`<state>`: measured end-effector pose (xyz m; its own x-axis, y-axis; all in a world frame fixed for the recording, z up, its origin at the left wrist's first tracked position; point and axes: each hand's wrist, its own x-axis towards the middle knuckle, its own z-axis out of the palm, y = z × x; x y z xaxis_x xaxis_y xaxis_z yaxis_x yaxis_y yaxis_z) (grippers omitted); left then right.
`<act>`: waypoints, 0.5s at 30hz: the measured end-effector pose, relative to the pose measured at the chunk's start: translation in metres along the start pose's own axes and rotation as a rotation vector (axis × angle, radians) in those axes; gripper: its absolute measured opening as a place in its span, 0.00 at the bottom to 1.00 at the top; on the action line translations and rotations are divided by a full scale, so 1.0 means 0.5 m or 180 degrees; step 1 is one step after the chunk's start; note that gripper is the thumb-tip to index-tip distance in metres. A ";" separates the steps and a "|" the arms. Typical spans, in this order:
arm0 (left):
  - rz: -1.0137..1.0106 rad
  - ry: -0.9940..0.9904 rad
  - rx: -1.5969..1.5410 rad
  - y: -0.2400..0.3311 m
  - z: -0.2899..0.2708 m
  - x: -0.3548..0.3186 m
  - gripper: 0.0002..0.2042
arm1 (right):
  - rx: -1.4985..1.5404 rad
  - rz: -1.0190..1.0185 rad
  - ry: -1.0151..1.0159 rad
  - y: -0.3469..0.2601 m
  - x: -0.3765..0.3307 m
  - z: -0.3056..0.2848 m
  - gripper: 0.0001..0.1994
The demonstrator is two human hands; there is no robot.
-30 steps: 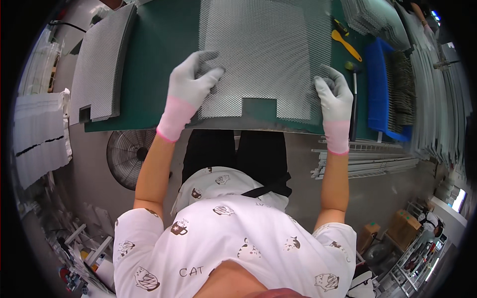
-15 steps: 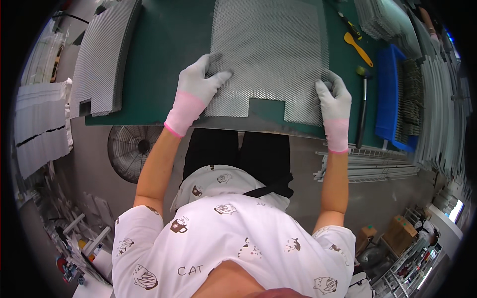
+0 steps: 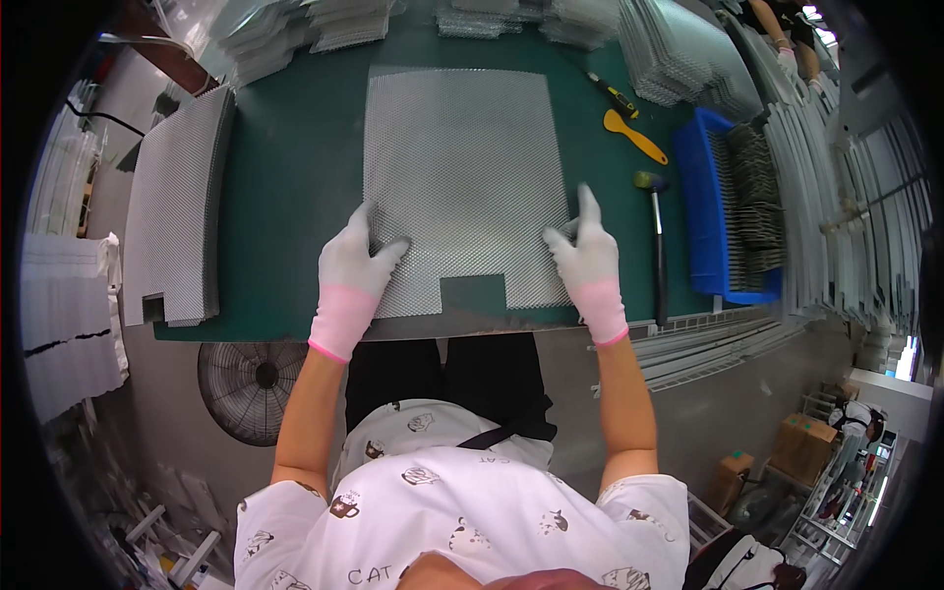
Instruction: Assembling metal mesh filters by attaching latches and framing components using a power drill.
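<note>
A grey expanded-metal mesh sheet lies flat on the green tabletop in front of me, with a rectangular notch in its near edge. My left hand, in a white and pink glove, is at the sheet's left edge. Its thumb reaches over the mesh and its fingers stretch along the side. At the right edge is my gloved right hand, fingers stretched and spread, the thumb over the mesh; it is slightly blurred. Whether the fingertips press on the sheet I cannot tell.
A mesh stack stands on the left. To the right are a yellow scraper, a cutter knife, a black-handled hammer and a blue bin of metal pieces. More mesh stacks line the far side. A floor fan stands below.
My view has shifted, so the table shows lower and more of its far side appears. My right hand's fingers have gone from curled at the sheet's edge to stretched out and spread.
</note>
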<state>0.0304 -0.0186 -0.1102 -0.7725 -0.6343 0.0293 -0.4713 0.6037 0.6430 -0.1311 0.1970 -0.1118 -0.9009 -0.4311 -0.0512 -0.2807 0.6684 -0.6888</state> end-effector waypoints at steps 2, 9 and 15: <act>-0.0121 -0.0075 0.0198 0.027 -0.003 0.011 0.35 | -0.0777 -0.0072 -0.0095 -0.020 0.013 -0.021 0.31; 0.1802 -0.0011 0.1940 0.008 -0.011 0.028 0.22 | -0.2440 -0.0991 -0.0595 -0.065 0.060 -0.045 0.18; 0.1786 -0.0087 0.1416 0.004 -0.028 0.028 0.16 | 0.0397 -0.1101 0.0396 -0.191 0.394 -0.151 0.24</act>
<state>0.0248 -0.0332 -0.0978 -0.9569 -0.1615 0.2412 -0.1240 0.9787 0.1635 -0.3069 0.0940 -0.0014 -0.7956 -0.5361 0.2823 -0.5393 0.4143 -0.7331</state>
